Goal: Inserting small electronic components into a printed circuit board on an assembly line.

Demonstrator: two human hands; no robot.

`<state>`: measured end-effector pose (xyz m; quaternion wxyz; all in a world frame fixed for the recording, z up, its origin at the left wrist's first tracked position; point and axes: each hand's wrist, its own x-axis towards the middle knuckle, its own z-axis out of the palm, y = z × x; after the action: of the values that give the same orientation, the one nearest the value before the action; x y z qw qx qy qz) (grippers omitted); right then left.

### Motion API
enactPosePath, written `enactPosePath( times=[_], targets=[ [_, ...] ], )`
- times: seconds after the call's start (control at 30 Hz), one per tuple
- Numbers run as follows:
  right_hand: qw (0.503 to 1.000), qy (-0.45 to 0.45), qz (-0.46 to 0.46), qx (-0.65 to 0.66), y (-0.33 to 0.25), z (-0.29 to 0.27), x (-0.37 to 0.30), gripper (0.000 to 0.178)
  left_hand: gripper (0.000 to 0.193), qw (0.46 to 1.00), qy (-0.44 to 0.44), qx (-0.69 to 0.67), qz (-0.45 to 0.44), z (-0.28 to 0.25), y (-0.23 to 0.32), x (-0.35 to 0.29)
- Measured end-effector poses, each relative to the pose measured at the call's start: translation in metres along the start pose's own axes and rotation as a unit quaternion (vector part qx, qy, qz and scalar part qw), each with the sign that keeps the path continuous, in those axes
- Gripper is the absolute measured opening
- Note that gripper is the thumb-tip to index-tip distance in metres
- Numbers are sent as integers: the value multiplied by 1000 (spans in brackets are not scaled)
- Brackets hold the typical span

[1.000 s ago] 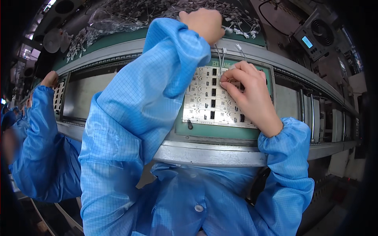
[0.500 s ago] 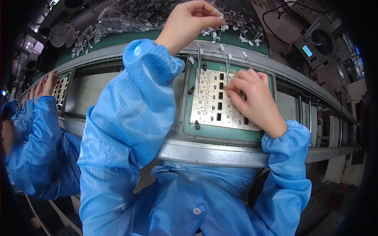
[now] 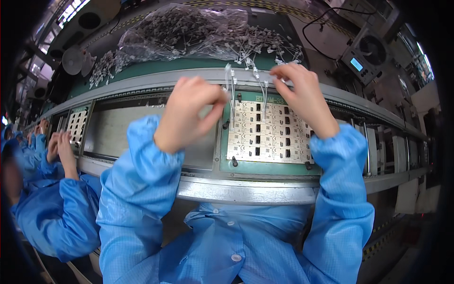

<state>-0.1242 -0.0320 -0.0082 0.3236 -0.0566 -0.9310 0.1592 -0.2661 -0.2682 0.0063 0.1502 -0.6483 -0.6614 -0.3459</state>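
My left hand [image 3: 191, 111] is closed above the left edge of the circuit-board panel, its fingertips around a blurred white connector wire [image 3: 227, 78]. My right hand [image 3: 302, 90] is above the panel's upper right part, fingers curled; what they hold, if anything, is hard to make out. The pale circuit-board panel [image 3: 272, 154] carries rows of black parts and lies in a green fixture tray [image 3: 269, 168]. White wires with plugs [image 3: 263, 92] rise from the panel's upper part and lean over the metal rail [image 3: 184, 75].
Beyond the rail, a heap of white connector wires [image 3: 184, 33] spills from a clear plastic bag. A fan unit with a lit display [image 3: 364, 57] stands at the far right. On the left, a co-worker's hands [image 3: 64, 146] are beside another panel [image 3: 77, 124].
My left hand has come back from the wire heap toward the panel's left edge. My right hand has moved up off the panel toward the rail. The co-worker's hands have moved closer.
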Motion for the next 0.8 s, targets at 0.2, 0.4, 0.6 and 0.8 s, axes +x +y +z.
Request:
enactPosePath(
  times=[0.2,0.4,0.6,0.8],
  targets=[
    [983,-60,168,-54,-4,45,55,31,19,993,-97,64,5,17,50,-41],
    [968,-124,184,-114,11,48,78,36,17,990,-66,113,-46,27,51,-48],
    [946,-191,113,-236,18,-4,65,15,18,989,-68,107,-73,22,50,-49],
    [908,-174,120,-361,38,-13,41,15,16,988,-77,107,-79,21,46,-49]
  ],
)
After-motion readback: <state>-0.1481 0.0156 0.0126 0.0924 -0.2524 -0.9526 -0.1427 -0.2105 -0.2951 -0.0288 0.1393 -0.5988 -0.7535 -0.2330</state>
